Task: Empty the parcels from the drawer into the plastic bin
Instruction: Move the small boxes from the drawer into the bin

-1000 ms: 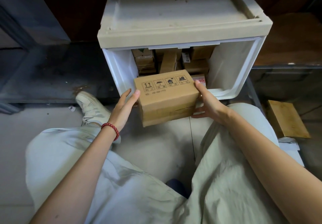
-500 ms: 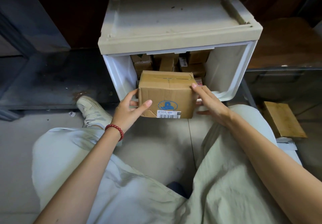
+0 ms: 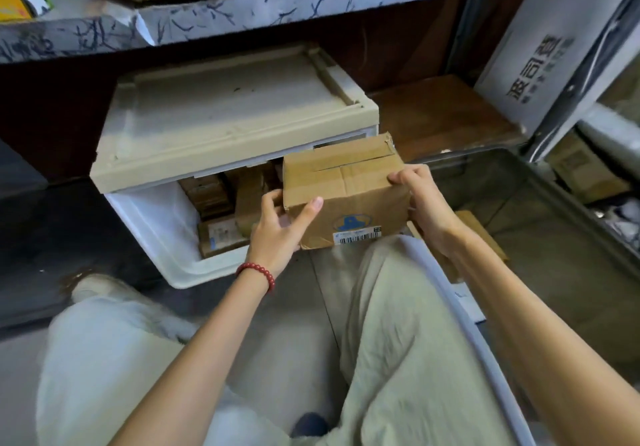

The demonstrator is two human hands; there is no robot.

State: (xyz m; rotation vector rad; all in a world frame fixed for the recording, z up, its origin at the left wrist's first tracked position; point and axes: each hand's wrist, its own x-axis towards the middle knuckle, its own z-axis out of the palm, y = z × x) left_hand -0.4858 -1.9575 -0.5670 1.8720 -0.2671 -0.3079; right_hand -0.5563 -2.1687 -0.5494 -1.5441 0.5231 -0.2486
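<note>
Brown cardboard makes up the parcel [image 3: 346, 196], which is held in the air between the two hands, just in front of the open drawer [image 3: 166, 237] and a little to its right. The left hand [image 3: 277, 230] grips the parcel's near left corner, thumb laid across the front face and fingers behind the left side. The right hand [image 3: 420, 199] is clamped on the right end, fingertips curled over the top edge. The parcel's top flaps are taped, one corner lifted at the far right, and a blue logo with a barcode label [image 3: 356, 236] sits low on the face turned to the camera. A red bead bracelet [image 3: 258, 274] circles the left wrist.

The drawer is white plastic under a beige top, and more brown parcels [image 3: 214, 217] lie stacked inside it, behind and to the left of the held one. To the right, a clear plastic bin [image 3: 485, 338] stands on the floor beside the person's right leg; a flat cardboard piece [image 3: 481, 234] shows in it under the right forearm.
</note>
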